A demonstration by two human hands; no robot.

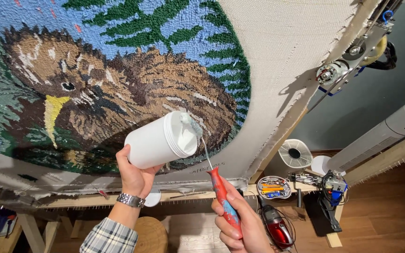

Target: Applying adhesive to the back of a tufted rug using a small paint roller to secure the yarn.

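My left hand [134, 175] grips a white plastic jar [159, 141], held on its side with its open mouth facing right. My right hand [240, 225] is closed on the red and blue handle of a small paint roller [207, 154]. The roller's white head sits at the jar's mouth, wet with white paste. Behind both stretches a tufted rug [118, 79] on a wooden frame [268, 154], showing a brown bird with a yellow beak, green fern leaves and blue sky. A wristwatch and plaid sleeve are on my left arm.
A small white fan [295, 153], a tall white tower appliance [380, 136], a tray of tools [273, 186] and a tufting gun [331, 185] stand at the lower right. A red hand vacuum [275, 229] lies on the wooden floor. A round wooden stool [151, 234] is below.
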